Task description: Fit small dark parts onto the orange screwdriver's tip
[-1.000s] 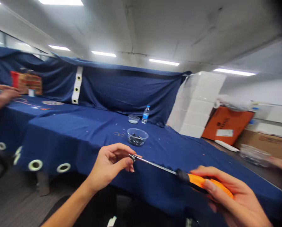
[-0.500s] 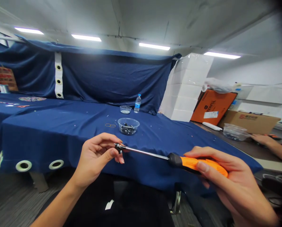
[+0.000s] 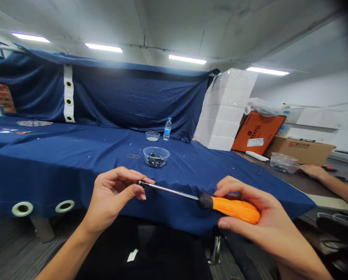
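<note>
My left hand (image 3: 111,194) pinches a small black part (image 3: 141,183) between thumb and fingers; its exact kind is too small to make out. A screwdriver (image 3: 235,210) with an orange and black handle spans the gap between my hands, its metal shaft pointing left and its tip meeting the black part. Around the handle, my right hand (image 3: 267,217) has a loose hold, with the butt near the palm and the thumb and forefinger spread apart. Just beyond my hands, a clear plastic bowl (image 3: 156,151) on the blue cloth contains small black pieces.
Behind the bowl are a smaller clear tub (image 3: 152,136) and a water bottle (image 3: 167,129). Two thin rings (image 3: 133,156) lie beside the bowl. White boxes (image 3: 220,112) are stacked at the back right. Another person's hand (image 3: 310,170) rests by a clear container (image 3: 284,162) at right.
My right hand's fingers have loosened and spread around the screwdriver handle, which shows a different side. The view has shifted slightly; my left hand still pinches the black part.
</note>
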The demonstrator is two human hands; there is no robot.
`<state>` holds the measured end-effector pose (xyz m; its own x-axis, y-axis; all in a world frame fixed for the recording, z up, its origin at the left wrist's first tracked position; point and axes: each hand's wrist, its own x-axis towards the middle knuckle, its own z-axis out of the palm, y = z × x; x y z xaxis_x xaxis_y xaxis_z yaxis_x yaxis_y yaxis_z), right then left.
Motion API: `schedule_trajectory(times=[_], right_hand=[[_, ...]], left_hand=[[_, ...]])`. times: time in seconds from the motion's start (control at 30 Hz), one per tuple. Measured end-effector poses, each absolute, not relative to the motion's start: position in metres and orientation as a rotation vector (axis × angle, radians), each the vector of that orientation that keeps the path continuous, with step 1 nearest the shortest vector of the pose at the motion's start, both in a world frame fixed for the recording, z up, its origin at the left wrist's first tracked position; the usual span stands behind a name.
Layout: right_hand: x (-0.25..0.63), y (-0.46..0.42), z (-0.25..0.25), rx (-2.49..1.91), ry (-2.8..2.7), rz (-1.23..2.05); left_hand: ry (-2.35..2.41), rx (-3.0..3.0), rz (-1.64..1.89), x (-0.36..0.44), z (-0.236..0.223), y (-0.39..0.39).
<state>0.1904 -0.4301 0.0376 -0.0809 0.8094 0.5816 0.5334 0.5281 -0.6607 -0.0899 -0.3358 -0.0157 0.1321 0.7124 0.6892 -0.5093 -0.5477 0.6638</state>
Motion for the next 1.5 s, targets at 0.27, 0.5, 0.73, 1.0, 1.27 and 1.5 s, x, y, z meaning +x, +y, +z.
schedule_trajectory(times=[0.27,0.5,0.73,1.0,1.27,1.5], right_hand=[[0.198,-0.427,0.037,-1.151,-1.719,0.351],[0.190,-0.429,0.041,-1.307,-1.688,0.486],[0.189,-0.431,0.038,-1.337,-1.595,0.690],[0.179,-0.441,0.048,-1.388,-1.531,0.752],[0.176,-0.445,0.052,-1.415,-1.524,0.768],[0.176,-0.445,0.052,-1.431,-1.508,0.770]], left_hand=[[0.202,1.535,1.631,-0.090,-0.013,-0.340],[0.284,1.452,1.730,-0.084,-0.015,-0.345],[0.199,1.658,1.661,-0.093,-0.021,-0.332],[0.203,1.674,1.652,-0.093,-0.020,-0.334],[0.170,1.743,1.627,-0.096,-0.024,-0.329],[0.181,1.689,1.651,-0.093,-0.024,-0.332]])
